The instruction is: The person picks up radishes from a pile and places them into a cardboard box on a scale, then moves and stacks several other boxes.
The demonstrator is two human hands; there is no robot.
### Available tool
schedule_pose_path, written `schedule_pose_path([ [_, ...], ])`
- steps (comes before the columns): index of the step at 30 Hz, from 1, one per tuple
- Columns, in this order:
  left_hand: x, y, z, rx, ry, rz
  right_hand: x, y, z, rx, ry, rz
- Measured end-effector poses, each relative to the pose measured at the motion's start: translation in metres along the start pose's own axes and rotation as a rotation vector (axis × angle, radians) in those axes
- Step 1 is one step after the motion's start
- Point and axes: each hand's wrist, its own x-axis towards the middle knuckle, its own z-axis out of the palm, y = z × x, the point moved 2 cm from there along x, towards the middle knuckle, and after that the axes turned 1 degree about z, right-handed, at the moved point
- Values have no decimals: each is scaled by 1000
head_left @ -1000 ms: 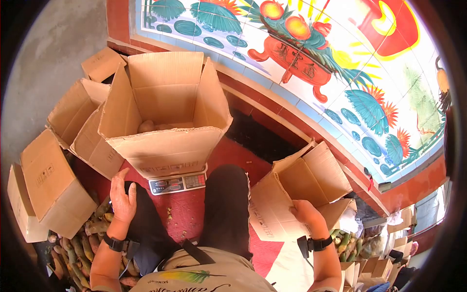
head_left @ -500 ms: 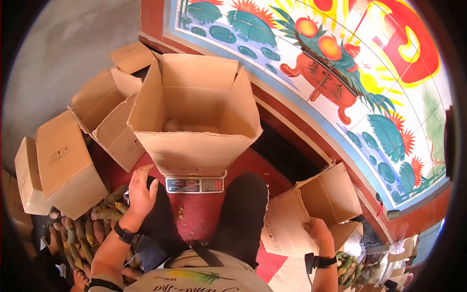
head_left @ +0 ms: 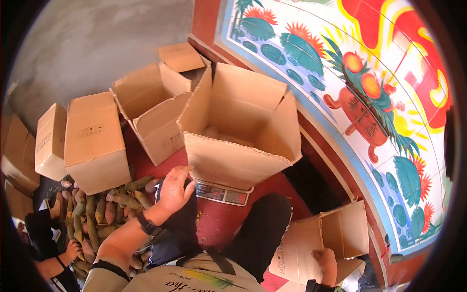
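Observation:
My left hand [head_left: 176,191] is raised over my left knee with nothing in it, its fingers stretched out near the front edge of a tall open carton [head_left: 231,155]. That carton rests on a digital scale [head_left: 223,193] between my knees, and something pale lies in its shadowed inside. At the lower right, my right hand [head_left: 325,262] is on the edge of a smaller open carton [head_left: 297,243], fingers bent over the cardboard. A pile of long root vegetables [head_left: 99,211] lies to the left of my left hand.
Several more cartons stand at the left, among them a closed one [head_left: 95,129] and an open one [head_left: 160,126]. Another person's hand [head_left: 73,249] touches the pile at the lower left. A tiled, painted wall [head_left: 311,53] runs along the right.
The view has turned left, so the cartons and scale appear farther right and more of the pile shows. The other person's hand and arm show more fully. Both my hands keep much the same pose.

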Motion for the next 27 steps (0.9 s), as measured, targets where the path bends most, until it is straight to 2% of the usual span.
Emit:
schedule_pose_path([
  [4, -1, -3, 0, 5, -18, -1, 3, 0, 2, -4, -1, -36],
  [6, -2, -3, 0, 7, -8, -8, 0, -6, -2, 77, 10, 46],
  [10, -2, -2, -1, 18, -13, -23, 3, -3, 2, 86, 63, 12],
  [12, -3, -2, -2, 21, -15, -31, 1, -7, 1, 151, 56, 91],
  [15, -3, -3, -2, 4, -19, -31, 3, -3, 4, 169, 53, 96],
  [21, -4, -3, -2, 17, -15, -18, 3, -2, 5, 138, 58, 10],
  [27, -3, -2, -3, 19, -20, -21, -2, -18, -2, 54, 42, 19],
])
